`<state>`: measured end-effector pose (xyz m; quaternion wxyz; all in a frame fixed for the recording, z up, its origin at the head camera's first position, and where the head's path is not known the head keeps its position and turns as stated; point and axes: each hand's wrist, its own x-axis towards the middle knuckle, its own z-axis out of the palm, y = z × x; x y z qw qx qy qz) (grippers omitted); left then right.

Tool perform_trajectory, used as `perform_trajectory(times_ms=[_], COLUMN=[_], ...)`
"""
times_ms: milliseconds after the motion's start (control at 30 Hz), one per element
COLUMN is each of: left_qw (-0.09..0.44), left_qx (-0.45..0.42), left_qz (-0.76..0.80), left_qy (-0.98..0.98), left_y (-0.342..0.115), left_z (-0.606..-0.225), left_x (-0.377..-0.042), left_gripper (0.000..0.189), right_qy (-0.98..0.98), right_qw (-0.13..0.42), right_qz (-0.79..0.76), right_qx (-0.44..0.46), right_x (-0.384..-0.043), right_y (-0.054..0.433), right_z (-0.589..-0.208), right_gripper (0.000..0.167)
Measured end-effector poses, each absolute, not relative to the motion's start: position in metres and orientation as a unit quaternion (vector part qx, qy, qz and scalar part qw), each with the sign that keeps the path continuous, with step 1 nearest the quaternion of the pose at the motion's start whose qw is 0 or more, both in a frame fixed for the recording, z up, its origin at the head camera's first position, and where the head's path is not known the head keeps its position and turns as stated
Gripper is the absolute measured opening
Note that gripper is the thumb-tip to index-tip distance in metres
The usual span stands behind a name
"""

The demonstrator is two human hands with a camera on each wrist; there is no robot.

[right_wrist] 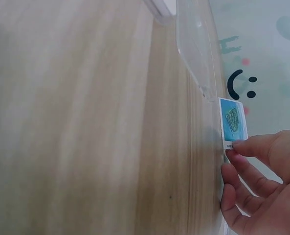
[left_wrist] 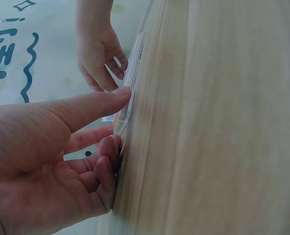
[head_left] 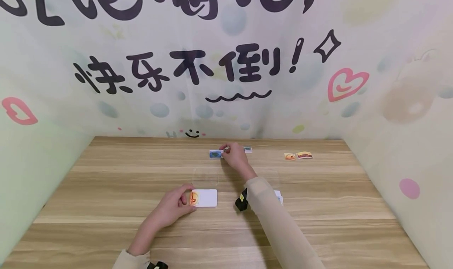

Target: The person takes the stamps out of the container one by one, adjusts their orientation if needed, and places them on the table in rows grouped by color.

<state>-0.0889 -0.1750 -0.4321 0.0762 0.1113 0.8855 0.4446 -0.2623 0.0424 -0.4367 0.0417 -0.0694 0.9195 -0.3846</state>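
Right hand (head_left: 235, 158): fingers closed in a pinch on the blue island stamp (right_wrist: 234, 120), thumb on the printed face near one short end. Stamp position: toward the rear of the wood-grain table (head_left: 116, 206), beyond the clear lid (head_left: 205, 177). In the head view, the stamp's long axis runs left to right; the gripped end points right and the free end points left. In the right wrist view, the same axis runs nearly vertical, gripped end down. Contact between stamp and table cannot be determined.

Left hand (head_left: 171, 206): gripping the left end of the clear plastic case (left_wrist: 131, 71), thumb at the near corner, index finger at the far corner. The case's long axis also runs left to right, roughly parallel to the stamp. Inside the case are a white card (head_left: 207, 198) and, at the left end, an orange stamp (head_left: 194, 198).

A small blue stamp (head_left: 248, 149) lies just beyond the right hand. Farther right lie an orange-and-white stamp (head_left: 290, 156) and a yellow-and-red stamp (head_left: 305, 155), side by side, long axes roughly left to right.
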Motion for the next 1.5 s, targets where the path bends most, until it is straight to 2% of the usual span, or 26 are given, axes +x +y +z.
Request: perform_trajectory(times_ms=[1500], left_qw=[0.073], left_qx=[0.113], left_qz=[0.449], left_qy=[0.883], left_y=[-0.176], left_z=[-0.434], left_x=[-0.089], left_gripper=[0.057], right_qy=[0.935], right_qw=[0.032], right_qz=[-0.346], right_qx=[-0.071], right_x=[-0.28], right_y=[0.035], right_z=[-0.441], right_gripper=[0.014])
